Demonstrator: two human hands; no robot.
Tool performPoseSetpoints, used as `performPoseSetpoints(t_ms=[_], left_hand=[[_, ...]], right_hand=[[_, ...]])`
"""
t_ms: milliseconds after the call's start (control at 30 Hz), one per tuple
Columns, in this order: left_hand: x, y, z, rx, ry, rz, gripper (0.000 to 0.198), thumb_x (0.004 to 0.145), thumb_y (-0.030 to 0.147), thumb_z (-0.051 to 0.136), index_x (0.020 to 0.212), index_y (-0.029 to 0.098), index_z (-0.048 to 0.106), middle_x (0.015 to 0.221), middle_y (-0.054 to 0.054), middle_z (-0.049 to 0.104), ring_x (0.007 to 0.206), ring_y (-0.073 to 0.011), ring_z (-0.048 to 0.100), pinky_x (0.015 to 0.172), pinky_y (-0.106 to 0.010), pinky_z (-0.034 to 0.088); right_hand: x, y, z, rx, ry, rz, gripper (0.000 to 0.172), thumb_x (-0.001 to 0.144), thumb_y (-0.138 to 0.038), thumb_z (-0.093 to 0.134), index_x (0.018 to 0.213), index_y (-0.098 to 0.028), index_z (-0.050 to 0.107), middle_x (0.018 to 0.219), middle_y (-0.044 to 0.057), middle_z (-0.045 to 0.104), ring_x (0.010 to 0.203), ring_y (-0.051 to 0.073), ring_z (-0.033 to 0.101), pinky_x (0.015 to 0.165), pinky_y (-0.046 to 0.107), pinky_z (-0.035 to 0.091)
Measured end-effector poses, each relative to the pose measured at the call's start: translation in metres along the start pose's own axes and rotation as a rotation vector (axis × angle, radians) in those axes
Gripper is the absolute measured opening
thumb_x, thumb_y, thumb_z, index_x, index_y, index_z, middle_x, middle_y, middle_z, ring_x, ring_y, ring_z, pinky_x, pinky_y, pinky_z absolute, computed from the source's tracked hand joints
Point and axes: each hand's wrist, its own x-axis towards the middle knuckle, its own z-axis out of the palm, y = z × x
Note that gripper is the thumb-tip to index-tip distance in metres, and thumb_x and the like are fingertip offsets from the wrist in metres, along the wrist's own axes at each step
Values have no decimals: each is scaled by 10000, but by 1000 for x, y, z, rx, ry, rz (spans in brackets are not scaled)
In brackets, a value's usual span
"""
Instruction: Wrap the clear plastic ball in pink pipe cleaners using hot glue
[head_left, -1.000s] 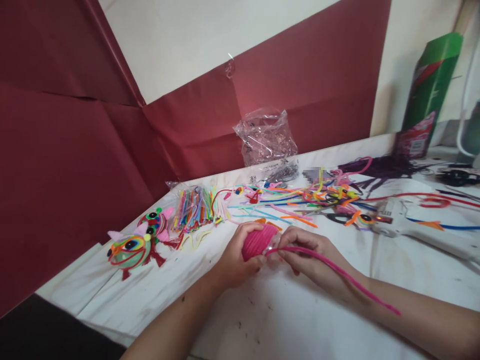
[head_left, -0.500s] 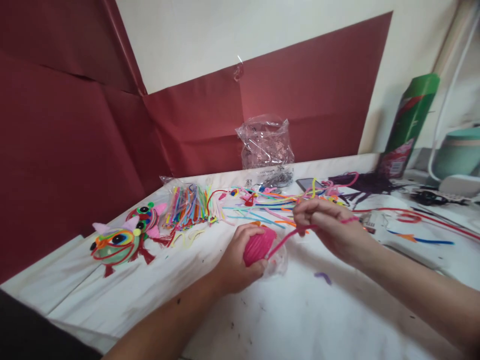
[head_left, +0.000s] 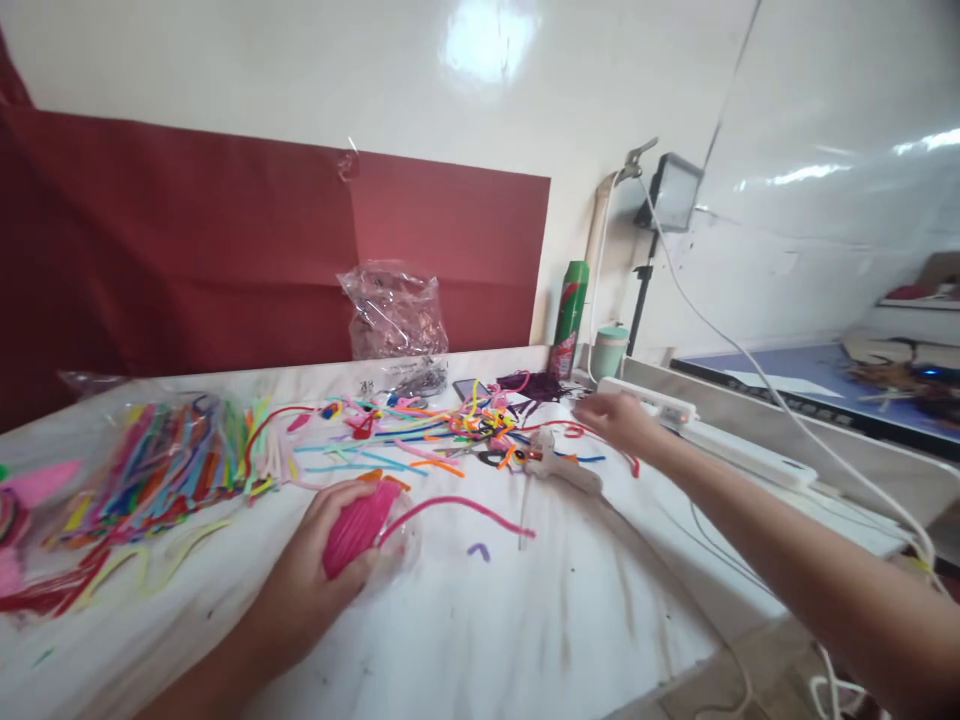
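Observation:
My left hand (head_left: 322, 560) is wrapped round a clear plastic ball (head_left: 401, 545) partly covered with bright pink coils (head_left: 360, 525). From the ball a pink pipe cleaner (head_left: 465, 503) arches to the right, its far end loose above the table. My right hand (head_left: 619, 422) is stretched out to the right, over the table near a red pipe cleaner (head_left: 559, 424) and the power strip. Its fingers are small and blurred, so whether they hold anything does not show. Nearer to me than that hand lies a glue gun (head_left: 562, 468), with scissors (head_left: 491, 458) beside its nozzle.
Bundled pipe cleaners (head_left: 172, 450) in clear wrap lie at left, with loose ones (head_left: 420, 435) across the middle. A clear bag (head_left: 397, 315) stands against the red backing. At the back right are a green can (head_left: 570, 320), a mint cup (head_left: 611, 352) and a white power strip (head_left: 742, 450).
The view has swung right. My right hand has let go of the pink pipe cleaner and reached away to the right. My left hand still grips the ball.

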Motion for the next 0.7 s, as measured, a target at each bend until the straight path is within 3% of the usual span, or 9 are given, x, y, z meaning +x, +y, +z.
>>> performPoseSetpoints(t_ms=[100,267,467,600,700], left_hand=[[-1,5,1,69,42,41,443,779,425,561,1179,235,544,1255,-81,578,1168,-296,548,1006,-462,441],[-4,7,1,111,43,104,426,786,391,569,1181,231,554,1246,-88,571,1173,-287,543,1006,-446,449],[-6,-1,2,61,43,66,448,797,427,568,1205,244,539,1277,-93,554,1182,-295,533,1013,-459,438],[-6,-2,3,-32,118,-37,451,783,481,559,1168,246,565,1254,-89,584,1148,-304,561,989,-464,456],[-5,-1,4,-65,96,-80,461,767,497,573,1162,259,566,1260,-73,585,1159,-301,555,981,-447,465]], right_hand=[[-17,13,40,-221,-177,12,244,916,-330,570,1112,-190,607,1139,60,632,926,183,634,796,390,533],[-35,8,77,-432,-217,19,320,905,-326,587,1190,-183,568,1214,78,596,1009,219,615,839,438,518],[-41,12,82,-393,-107,42,285,897,-317,597,1144,-174,589,1187,69,607,1027,223,605,865,454,496],[-39,21,77,-208,40,78,196,793,-161,603,981,-135,652,1095,124,647,1085,274,558,918,418,438],[-34,28,67,-22,125,165,183,754,-252,524,819,-169,674,776,77,685,812,265,636,712,361,494]])
